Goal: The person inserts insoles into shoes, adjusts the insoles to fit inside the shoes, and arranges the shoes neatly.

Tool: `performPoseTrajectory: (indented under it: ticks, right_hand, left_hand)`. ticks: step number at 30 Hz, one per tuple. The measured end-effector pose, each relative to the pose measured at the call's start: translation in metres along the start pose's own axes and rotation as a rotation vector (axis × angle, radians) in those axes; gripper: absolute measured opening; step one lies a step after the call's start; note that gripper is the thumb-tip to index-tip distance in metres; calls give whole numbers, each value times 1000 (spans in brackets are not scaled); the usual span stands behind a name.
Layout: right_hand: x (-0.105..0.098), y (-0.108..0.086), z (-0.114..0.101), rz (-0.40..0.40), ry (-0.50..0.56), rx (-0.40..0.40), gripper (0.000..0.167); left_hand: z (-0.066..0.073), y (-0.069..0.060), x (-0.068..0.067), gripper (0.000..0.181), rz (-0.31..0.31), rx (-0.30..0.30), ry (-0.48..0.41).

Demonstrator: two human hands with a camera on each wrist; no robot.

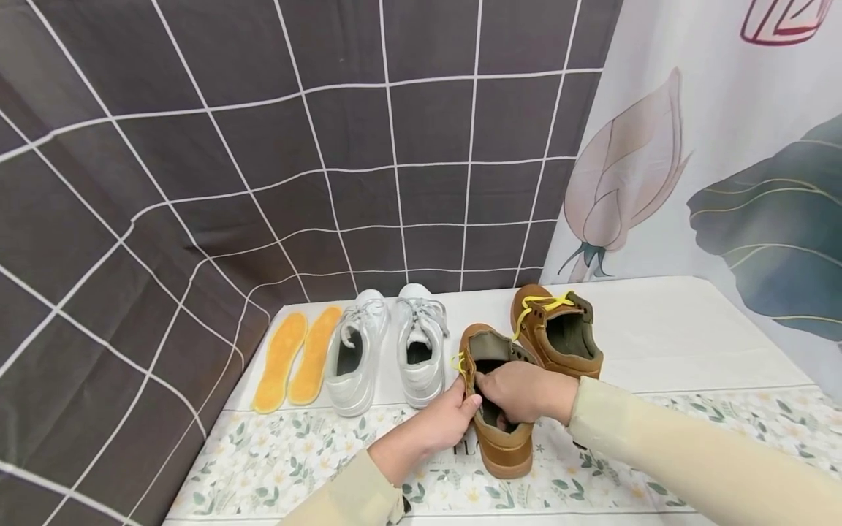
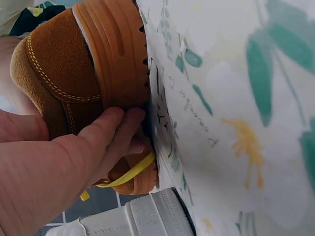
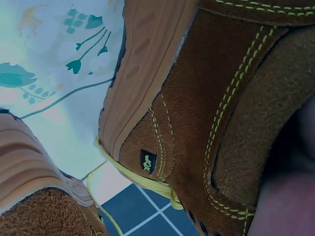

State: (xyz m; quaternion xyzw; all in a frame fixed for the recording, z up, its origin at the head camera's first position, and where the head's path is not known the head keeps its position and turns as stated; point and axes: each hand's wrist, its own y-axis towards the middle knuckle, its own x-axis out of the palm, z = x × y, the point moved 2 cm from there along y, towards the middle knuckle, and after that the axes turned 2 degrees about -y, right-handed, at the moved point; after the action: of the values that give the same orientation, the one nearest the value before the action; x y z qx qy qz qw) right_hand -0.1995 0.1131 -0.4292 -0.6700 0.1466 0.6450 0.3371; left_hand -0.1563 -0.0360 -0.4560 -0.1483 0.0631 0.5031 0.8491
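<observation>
A brown suede shoe (image 1: 505, 451) with yellow laces stands on the table, its toe pointing away from me. My left hand (image 1: 447, 418) grips its left side, thumb at the collar and fingers along the outer wall; in the left wrist view those fingers (image 2: 106, 132) lie against the upper and the rubber sole. My right hand (image 1: 526, 392) reaches into the shoe's opening. The shoe's wall hides most of its fingers, and the right wrist view shows mainly the suede side (image 3: 192, 88). The matching brown shoe (image 1: 577, 361) stands just behind, to the right.
Left of the brown pair stand two white sneakers (image 1: 351, 394) with grey laces. Two orange insoles (image 1: 281, 361) lie side by side at the far left. A dark gridded cloth (image 1: 434, 197) hangs behind the table, and a flower-printed curtain (image 1: 631, 183) hangs at the right.
</observation>
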Motion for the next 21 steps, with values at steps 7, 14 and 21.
performPoseTrajectory:
  ticks: [7, 14, 21]
  right_hand:
    - [-2, -3, -7, 137, -89, -22, 14]
    - [-3, -15, -2, 411, 101, -123, 14]
    - [-4, -42, -4, 645, 217, -121, 10]
  left_hand:
    - [-7, -1, -2, 60, 10, 3, -5]
    - [-9, 1, -4, 55, 27, 4, -28]
    - [-13, 4, -4, 56, 14, -63, -190]
